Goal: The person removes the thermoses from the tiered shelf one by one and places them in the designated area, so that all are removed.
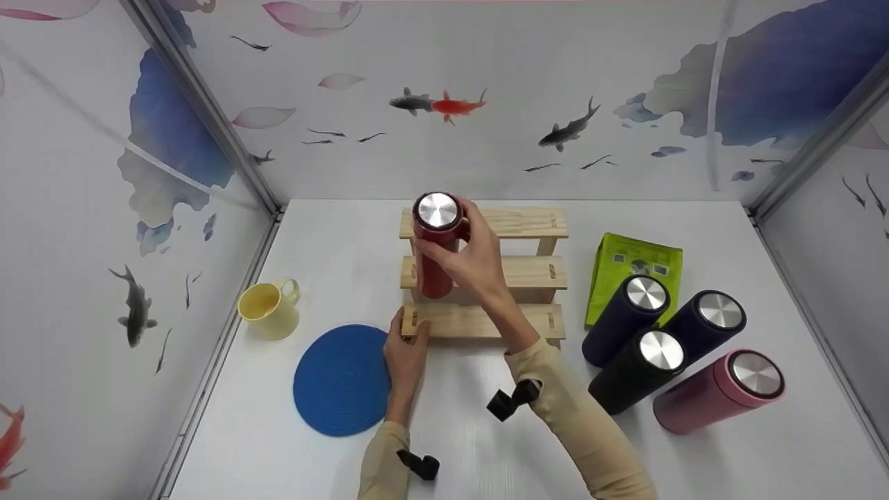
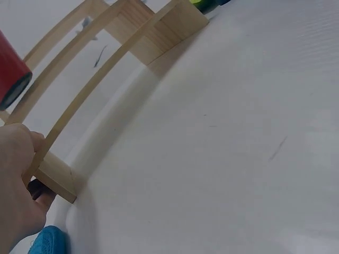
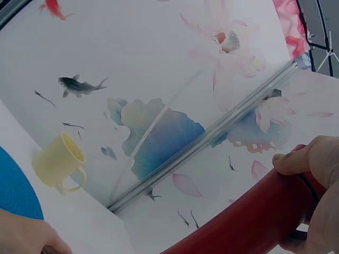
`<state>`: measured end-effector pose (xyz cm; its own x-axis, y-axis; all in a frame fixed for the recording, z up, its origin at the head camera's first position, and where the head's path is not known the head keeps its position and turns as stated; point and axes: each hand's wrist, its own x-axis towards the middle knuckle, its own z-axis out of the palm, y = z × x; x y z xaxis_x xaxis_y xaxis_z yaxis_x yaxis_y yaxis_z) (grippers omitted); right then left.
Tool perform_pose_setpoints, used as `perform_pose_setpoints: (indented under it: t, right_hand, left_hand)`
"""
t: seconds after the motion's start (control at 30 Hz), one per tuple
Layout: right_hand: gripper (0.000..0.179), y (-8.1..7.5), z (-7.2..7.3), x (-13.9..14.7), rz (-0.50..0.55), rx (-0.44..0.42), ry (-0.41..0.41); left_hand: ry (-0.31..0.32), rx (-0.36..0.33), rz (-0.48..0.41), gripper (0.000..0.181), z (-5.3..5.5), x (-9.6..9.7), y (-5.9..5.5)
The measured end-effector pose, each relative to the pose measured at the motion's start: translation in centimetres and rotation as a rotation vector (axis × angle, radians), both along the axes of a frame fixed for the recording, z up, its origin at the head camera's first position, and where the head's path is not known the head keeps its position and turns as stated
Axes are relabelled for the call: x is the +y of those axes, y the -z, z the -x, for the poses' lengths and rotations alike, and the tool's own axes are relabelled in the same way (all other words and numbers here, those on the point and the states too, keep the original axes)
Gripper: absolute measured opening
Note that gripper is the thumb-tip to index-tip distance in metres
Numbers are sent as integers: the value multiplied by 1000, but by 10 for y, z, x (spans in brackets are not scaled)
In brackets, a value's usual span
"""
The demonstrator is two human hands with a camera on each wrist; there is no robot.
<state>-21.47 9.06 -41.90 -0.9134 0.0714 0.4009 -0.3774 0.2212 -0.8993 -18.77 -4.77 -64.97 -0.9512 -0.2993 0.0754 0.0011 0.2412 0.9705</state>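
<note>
My right hand (image 1: 472, 257) grips a red thermos bottle (image 1: 435, 267) with a silver lid, its fingers and thumb around the upper body. The bottle is upright over the left side of a three-step wooden rack (image 1: 486, 321); its dark base shows beside the boards in the left wrist view. At the rack's lowest step, my left hand (image 1: 406, 357) holds the left end, thumb in front and fingers around the side. In the right wrist view, the red bottle (image 3: 249, 219) slants across the lower right and its base is out of frame.
A blue round placemat (image 1: 340, 382) lies left of the rack, with a yellow mug (image 1: 271, 310) beyond it. To the right stand two dark blue bottles (image 1: 618, 326), a black bottle (image 1: 628, 382) and a pink bottle (image 1: 701, 399). Behind them is a green bag (image 1: 635, 250). Printed walls enclose the table.
</note>
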Motion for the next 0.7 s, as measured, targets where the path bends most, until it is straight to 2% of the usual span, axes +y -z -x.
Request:
perform_pose_setpoints:
  t: [0.3, 0.7]
  right_hand:
    - [73, -2, -41, 14, -49, 82, -4]
    - [73, 6, -91, 35, -71, 61, -1]
  left_hand:
    - [-13, 32, 29, 59, 2, 2, -3]
    - [-14, 53, 46, 59, 0, 0, 2]
